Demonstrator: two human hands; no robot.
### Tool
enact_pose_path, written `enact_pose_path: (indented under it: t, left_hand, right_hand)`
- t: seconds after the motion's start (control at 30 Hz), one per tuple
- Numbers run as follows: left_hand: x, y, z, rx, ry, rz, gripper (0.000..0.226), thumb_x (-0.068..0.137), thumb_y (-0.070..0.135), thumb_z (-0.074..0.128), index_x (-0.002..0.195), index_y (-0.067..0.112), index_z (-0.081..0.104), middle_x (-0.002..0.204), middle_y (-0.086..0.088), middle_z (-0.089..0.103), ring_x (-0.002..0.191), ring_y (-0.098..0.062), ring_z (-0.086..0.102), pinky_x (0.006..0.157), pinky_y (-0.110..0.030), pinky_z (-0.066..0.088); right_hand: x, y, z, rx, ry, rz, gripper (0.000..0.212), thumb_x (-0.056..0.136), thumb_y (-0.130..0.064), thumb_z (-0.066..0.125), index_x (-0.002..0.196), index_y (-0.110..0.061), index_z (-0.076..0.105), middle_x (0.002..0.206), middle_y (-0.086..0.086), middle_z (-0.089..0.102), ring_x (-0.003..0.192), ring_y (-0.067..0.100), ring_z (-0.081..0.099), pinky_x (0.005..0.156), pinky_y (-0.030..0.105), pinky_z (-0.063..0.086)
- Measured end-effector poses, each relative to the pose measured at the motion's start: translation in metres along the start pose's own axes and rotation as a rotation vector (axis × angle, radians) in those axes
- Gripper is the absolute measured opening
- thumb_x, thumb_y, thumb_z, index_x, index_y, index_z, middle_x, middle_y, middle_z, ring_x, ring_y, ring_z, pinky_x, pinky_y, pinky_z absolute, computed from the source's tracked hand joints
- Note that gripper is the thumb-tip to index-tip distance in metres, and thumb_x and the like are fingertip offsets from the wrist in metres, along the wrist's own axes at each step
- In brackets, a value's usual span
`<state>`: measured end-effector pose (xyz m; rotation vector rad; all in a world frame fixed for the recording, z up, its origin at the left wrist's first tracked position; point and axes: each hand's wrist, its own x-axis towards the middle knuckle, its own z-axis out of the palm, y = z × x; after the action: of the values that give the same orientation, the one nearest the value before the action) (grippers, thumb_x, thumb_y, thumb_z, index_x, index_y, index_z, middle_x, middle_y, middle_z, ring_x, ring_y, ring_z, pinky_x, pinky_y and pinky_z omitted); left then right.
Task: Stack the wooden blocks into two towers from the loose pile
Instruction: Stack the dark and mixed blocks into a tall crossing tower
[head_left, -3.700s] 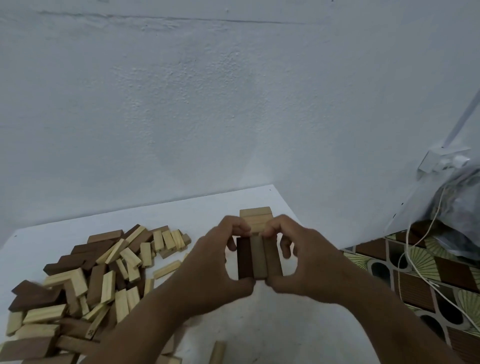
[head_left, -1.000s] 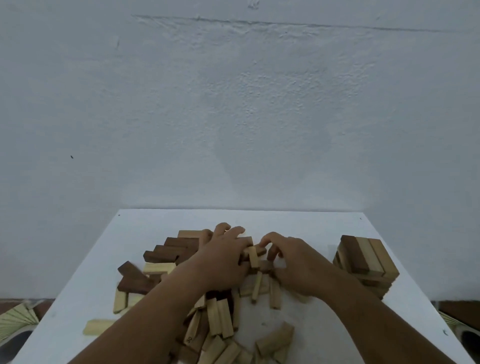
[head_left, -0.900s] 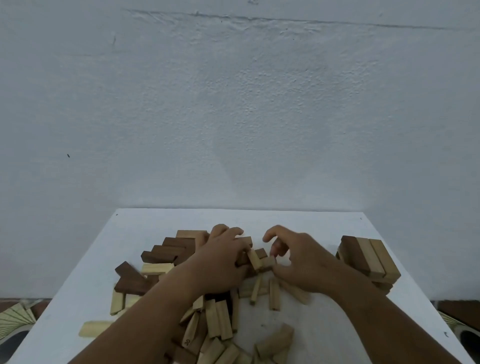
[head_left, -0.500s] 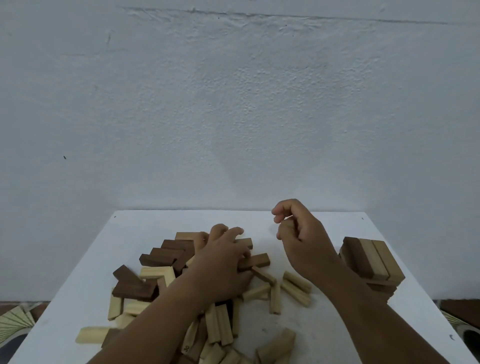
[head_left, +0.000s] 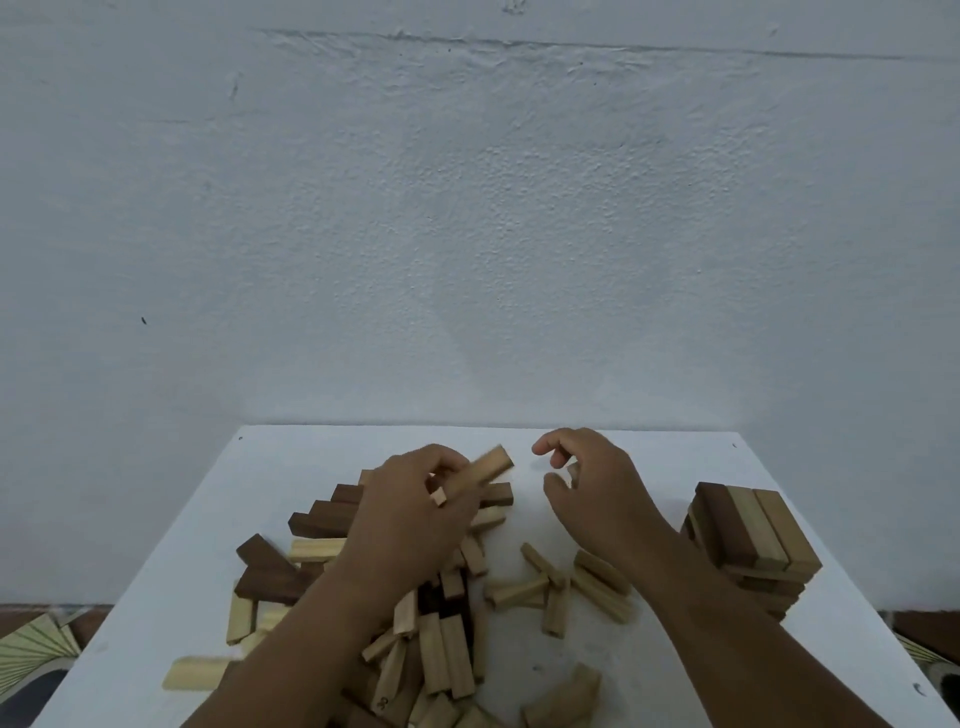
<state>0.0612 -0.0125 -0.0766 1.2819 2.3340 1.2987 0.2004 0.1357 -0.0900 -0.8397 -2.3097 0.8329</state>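
Left hand (head_left: 410, 519) had pinched one pale block (head_left: 475, 475) up off the loose pile (head_left: 436, 623) under it; right hand (head_left: 587, 493) hung half-curled, maybe holding something small, couldn't tell. Gathering step, I figured. Next: carry it over right to the tower (head_left: 748, 545), set square.

On the table (head_left: 291, 467) the loose pile (head_left: 415, 623) lay left and centre. The tower (head_left: 753, 545) stood at the right edge, apart from it. A wall (head_left: 467, 208) rose behind the table.
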Motion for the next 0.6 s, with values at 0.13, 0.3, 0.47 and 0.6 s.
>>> enact_pose_path:
  t: [0.13,0.3,0.47,0.6]
  left_hand:
    - [-0.006,-0.006,-0.02,-0.111,0.117,-0.137,0.013,0.089,0.027,0.066,0.099,0.034,0.067,0.085,0.013,0.07,0.076,0.002,0.062,0.063,-0.012,0.046]
    - [-0.018,-0.008,-0.031,-0.157,0.094,-0.189,0.016,0.091,0.029,0.063,0.105,0.036,0.067,0.093,0.015,0.072,0.085,0.003,0.065,0.074,-0.019,0.052]
    - [-0.032,0.004,-0.024,-0.278,0.064,-0.222,0.014,0.087,0.02,0.067,0.095,0.032,0.067,0.089,0.011,0.071,0.078,-0.006,0.066,0.07,-0.026,0.055]
    - [-0.044,0.021,-0.006,-0.3,0.011,-0.213,0.013,0.085,0.02,0.071,0.094,0.028,0.066,0.086,0.011,0.071,0.076,-0.01,0.068,0.07,-0.03,0.058]
  right_hand:
    - [0.012,0.003,0.027,-0.207,-0.234,0.015,0.043,0.088,-0.017,0.058,0.127,-0.034,0.053,0.115,-0.014,0.047,0.106,0.009,0.052,0.089,0.028,0.047]
    - [0.019,0.004,0.046,-0.305,-0.241,0.086,0.024,0.082,-0.014,0.058,0.099,-0.031,0.056,0.09,-0.02,0.048,0.086,0.01,0.054,0.063,0.022,0.042]
    - [-0.002,-0.01,0.023,-0.407,-0.125,0.013,0.013,0.088,-0.015,0.048,0.092,-0.018,0.06,0.09,-0.006,0.048,0.079,0.015,0.054,0.067,0.028,0.047]
    - [-0.047,-0.025,-0.008,-0.37,0.022,-0.019,0.011,0.087,-0.03,0.054,0.089,-0.022,0.061,0.086,-0.008,0.053,0.077,0.011,0.053,0.068,0.025,0.048]
